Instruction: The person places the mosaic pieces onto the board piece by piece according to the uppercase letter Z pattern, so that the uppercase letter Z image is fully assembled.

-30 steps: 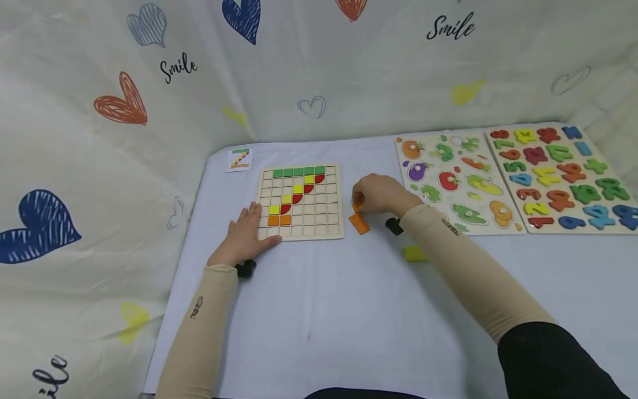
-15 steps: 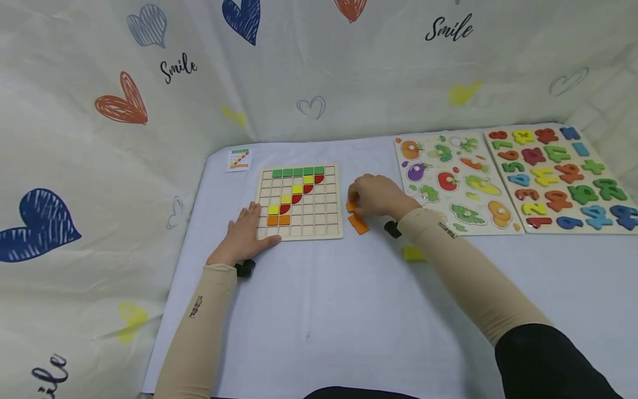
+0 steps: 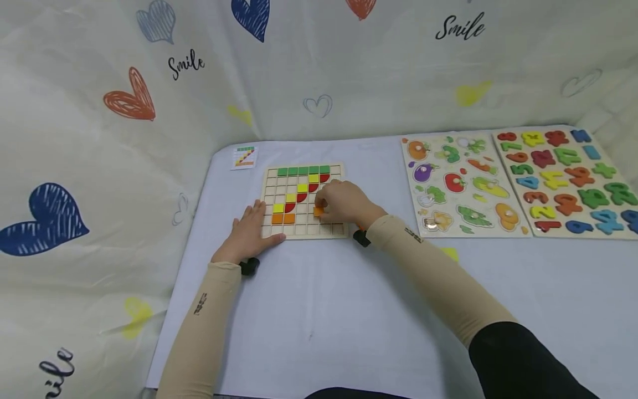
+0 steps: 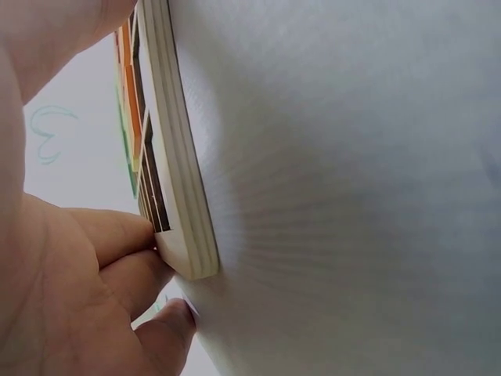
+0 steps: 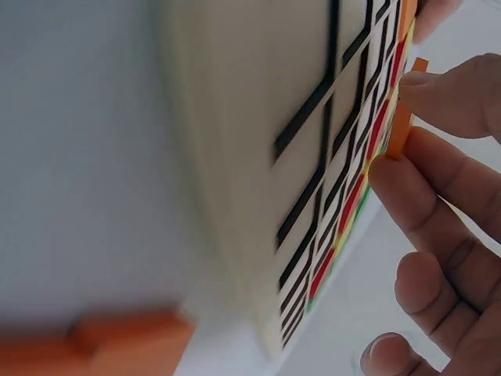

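A wooden grid board lies on the white-covered table, bearing a row of green squares, a diagonal of yellow and red pieces, and two orange squares at lower left. Over its right half, my right hand pinches an orange square tile between thumb and fingers; the right wrist view shows the tile close above the grid. My left hand rests at the board's left front corner, fingers extended along its side. In the left wrist view those fingers touch the board's edge.
Behind the board's left corner lies a small pattern card. Vegetable and number puzzle boards lie to the right. Loose orange tiles sit beside the grid board; a yellow piece is partly behind the right forearm.
My right hand has moved left from the loose orange tiles to over the board, carrying one orange tile. The left hand has stayed at the board's corner.
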### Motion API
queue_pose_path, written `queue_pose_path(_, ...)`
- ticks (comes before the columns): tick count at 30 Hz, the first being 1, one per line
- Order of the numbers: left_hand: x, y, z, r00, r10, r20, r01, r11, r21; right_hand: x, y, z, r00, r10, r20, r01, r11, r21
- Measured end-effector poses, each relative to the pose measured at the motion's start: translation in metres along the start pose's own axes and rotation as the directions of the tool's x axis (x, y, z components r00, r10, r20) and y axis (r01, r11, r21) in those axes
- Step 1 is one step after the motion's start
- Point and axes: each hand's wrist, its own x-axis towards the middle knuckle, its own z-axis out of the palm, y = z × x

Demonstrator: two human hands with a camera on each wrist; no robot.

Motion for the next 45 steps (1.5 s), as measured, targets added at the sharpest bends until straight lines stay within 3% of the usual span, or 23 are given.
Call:
queue_pose_path(6, 0.001, 0.002, 0.000, 1.000, -0.004, -0.002, 0.004, 1.000, 0.001, 0.012, -0.021, 0.010, 1.000, -0.006, 0.024, 0.007, 0.999, -0.038)
queue_pose_path(13, 0.000, 0.002, -0.001, 1.000, -0.012, -0.004, 0.012, 1.000, -0.008, 0.019, -0.037, 0.015, 0.999, 0.037, 0.032, -0.036, 0.999, -0.029)
queue_pose_path(24, -0.001, 0.002, -0.003, 1.000, -0.003, -0.004, 0.002, 1.000, -0.014, 0.024, -0.042, 0.014, 0.997, 0.079, 0.026, -0.079, 0.997, 0.001)
queue_pose_path(32, 0.000, 0.000, 0.000, 1.000, -0.002, -0.003, 0.002, 1.000, 0.000, 0.015, -0.025, 0.010, 0.993, 0.109, 0.049, -0.111, 0.993, 0.036)
queue_pose_path(45, 0.001, -0.001, 0.003, 1.000, 0.008, 0.000, -0.008, 1.000, 0.019, -0.028, 0.028, -0.014, 0.980, 0.181, 0.088, -0.183, 0.983, 0.017)
